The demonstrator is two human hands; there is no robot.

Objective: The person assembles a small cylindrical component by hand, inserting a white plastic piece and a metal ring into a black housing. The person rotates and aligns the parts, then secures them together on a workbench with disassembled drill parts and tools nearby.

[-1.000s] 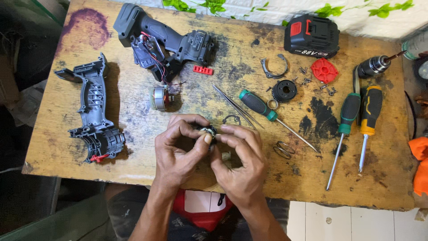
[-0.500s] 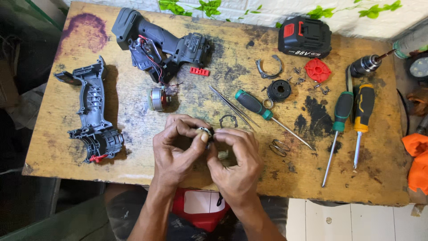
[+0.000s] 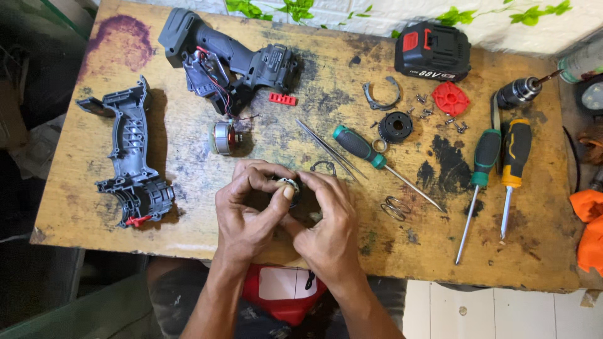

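Both hands meet over the front middle of a worn wooden table (image 3: 188,220). My left hand (image 3: 248,216) and my right hand (image 3: 330,229) together pinch a small round metal part (image 3: 287,186), a ring-shaped piece with a dark inside; the fingers hide most of it. Just behind the hands lie a thin snap ring (image 3: 323,166) and long tweezers (image 3: 330,149). An opened dark grey power-tool body (image 3: 226,56) with exposed wires lies at the back left. Its separate shell half (image 3: 132,163) rests at the left, and a small motor rotor (image 3: 224,137) lies between them.
A black and red battery pack (image 3: 433,50) sits at the back. Three screwdrivers (image 3: 361,147) (image 3: 480,182) (image 3: 512,169), a drill chuck (image 3: 518,92), a red plastic disc (image 3: 450,98), a black round part (image 3: 395,125), loose screws (image 3: 424,113) and a wire spring (image 3: 396,207) lie to the right. Orange cloth (image 3: 587,226) hangs at the right edge.
The hands stay at the same spot with the small part; only the fingers shift a little around it. The view has drifted slightly.
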